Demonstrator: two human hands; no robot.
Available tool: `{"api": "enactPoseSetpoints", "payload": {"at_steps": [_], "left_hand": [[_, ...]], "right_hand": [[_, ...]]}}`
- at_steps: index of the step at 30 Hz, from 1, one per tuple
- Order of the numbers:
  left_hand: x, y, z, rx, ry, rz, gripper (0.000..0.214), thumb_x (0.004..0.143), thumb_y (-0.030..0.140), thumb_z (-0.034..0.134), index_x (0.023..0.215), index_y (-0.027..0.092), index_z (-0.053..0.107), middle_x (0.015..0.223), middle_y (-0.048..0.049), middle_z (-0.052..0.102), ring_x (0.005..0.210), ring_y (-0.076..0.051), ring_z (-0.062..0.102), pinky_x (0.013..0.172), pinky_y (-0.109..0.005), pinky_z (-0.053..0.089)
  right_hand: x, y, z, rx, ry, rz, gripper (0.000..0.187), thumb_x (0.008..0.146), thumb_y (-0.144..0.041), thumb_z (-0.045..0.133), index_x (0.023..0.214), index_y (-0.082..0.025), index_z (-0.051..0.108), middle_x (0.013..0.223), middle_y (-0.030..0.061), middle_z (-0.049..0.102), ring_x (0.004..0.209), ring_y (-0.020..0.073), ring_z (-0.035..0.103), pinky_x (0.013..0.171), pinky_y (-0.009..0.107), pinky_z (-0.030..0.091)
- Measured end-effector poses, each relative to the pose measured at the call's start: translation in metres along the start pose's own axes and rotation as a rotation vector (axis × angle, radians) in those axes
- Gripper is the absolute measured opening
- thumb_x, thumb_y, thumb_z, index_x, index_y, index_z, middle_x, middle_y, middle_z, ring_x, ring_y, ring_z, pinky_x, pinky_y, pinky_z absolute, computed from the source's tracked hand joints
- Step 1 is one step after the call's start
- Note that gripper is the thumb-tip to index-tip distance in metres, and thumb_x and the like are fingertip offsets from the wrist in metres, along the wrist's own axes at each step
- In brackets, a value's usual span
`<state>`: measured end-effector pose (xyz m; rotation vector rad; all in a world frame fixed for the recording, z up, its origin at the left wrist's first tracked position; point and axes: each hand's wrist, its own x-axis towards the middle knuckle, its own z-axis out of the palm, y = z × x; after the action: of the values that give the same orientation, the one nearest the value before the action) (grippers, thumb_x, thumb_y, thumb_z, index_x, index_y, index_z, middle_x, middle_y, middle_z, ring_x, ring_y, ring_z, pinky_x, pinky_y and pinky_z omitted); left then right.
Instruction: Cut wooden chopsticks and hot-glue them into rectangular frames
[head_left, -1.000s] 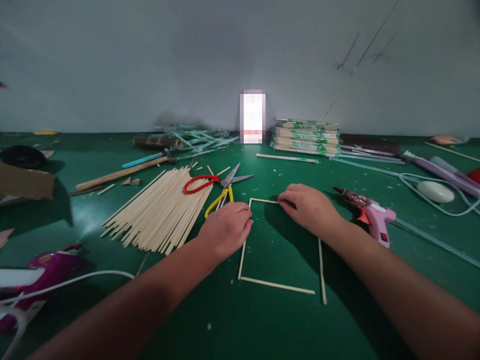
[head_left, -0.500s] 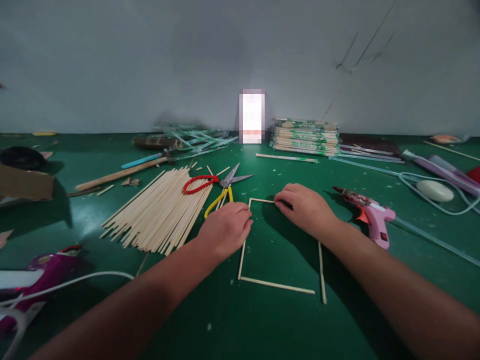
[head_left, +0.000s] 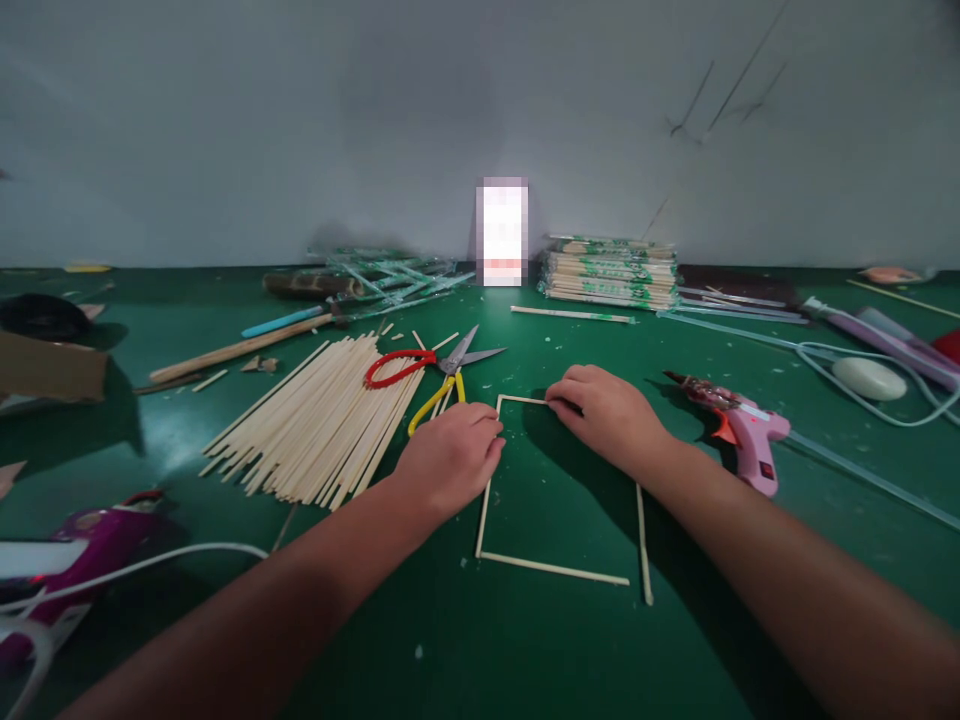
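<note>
Four-sided and thin, an outline of wooden chopsticks lies on the green table. My left hand (head_left: 452,452) is closed on the left chopstick (head_left: 484,510), close to its far corner. At the far side, the fingers of my right hand (head_left: 611,415) pinch the far chopstick (head_left: 521,400). The near chopstick (head_left: 555,570) meets the left one at a corner. Its other end stops short of the right chopstick (head_left: 643,550), whose far part is hidden under my right hand. Scissors (head_left: 451,366) with one red and one yellow handle lie open just beyond my left hand.
Loose chopsticks (head_left: 315,425) are heaped at left. A pink glue gun (head_left: 754,430) lies at right, a purple one (head_left: 97,545) at near left. Wrapped chopsticks (head_left: 611,275) are stacked by the wall, near a bright blurred panel (head_left: 503,230). A white cord (head_left: 911,420) loops at far right.
</note>
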<state>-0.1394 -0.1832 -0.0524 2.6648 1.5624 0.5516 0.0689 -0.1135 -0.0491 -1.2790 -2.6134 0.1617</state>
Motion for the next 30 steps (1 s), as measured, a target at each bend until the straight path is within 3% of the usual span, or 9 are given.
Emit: {"api": "enactPoseSetpoints", "payload": {"at_steps": [12, 19, 23, 28, 30], "left_hand": [[-0.001, -0.001, 0.003, 0.014, 0.013, 0.003, 0.019, 0.086, 0.021, 0.052, 0.094, 0.014, 0.067, 0.099, -0.0064, 0.067, 0.091, -0.019, 0.060, 0.081, -0.034, 0.051], [0.000, -0.001, 0.003, 0.021, 0.014, 0.005, 0.018, 0.086, 0.020, 0.052, 0.094, 0.013, 0.067, 0.099, -0.0069, 0.067, 0.092, -0.019, 0.061, 0.082, -0.034, 0.051], [0.001, -0.001, 0.001, 0.005, 0.004, 0.006, 0.019, 0.086, 0.020, 0.051, 0.093, 0.013, 0.067, 0.097, -0.0076, 0.067, 0.091, -0.020, 0.061, 0.082, -0.036, 0.051], [0.001, 0.000, 0.000, -0.018, -0.009, -0.005, 0.018, 0.087, 0.020, 0.050, 0.089, 0.013, 0.067, 0.092, -0.0078, 0.066, 0.090, -0.020, 0.060, 0.081, -0.036, 0.051], [0.001, 0.000, 0.000, -0.020, 0.003, 0.001, 0.018, 0.087, 0.020, 0.050, 0.089, 0.014, 0.067, 0.092, -0.0074, 0.067, 0.088, -0.019, 0.061, 0.081, -0.035, 0.051]], "right_hand": [[0.002, 0.001, 0.002, 0.009, 0.010, 0.001, 0.020, 0.089, -0.025, 0.049, 0.087, -0.022, 0.069, 0.088, 0.0039, 0.063, 0.088, 0.0186, 0.056, 0.068, 0.028, 0.039], [-0.003, 0.000, 0.000, -0.001, 0.108, -0.036, 0.021, 0.088, -0.029, 0.049, 0.089, -0.019, 0.068, 0.087, 0.0051, 0.065, 0.085, 0.0195, 0.058, 0.068, 0.029, 0.041], [-0.009, -0.007, -0.026, 0.044, 0.266, -0.027, 0.022, 0.088, -0.027, 0.048, 0.096, -0.018, 0.067, 0.092, 0.0064, 0.066, 0.086, 0.0188, 0.060, 0.069, 0.028, 0.044], [-0.031, -0.015, -0.086, 0.103, 0.359, 0.097, 0.022, 0.085, -0.033, 0.053, 0.096, -0.020, 0.067, 0.084, 0.0038, 0.066, 0.064, 0.0143, 0.059, 0.054, 0.026, 0.044], [-0.044, -0.010, -0.098, 0.130, 0.410, 0.168, 0.024, 0.084, -0.036, 0.054, 0.097, -0.021, 0.066, 0.077, 0.0029, 0.065, 0.059, 0.0143, 0.057, 0.051, 0.026, 0.044]]}}
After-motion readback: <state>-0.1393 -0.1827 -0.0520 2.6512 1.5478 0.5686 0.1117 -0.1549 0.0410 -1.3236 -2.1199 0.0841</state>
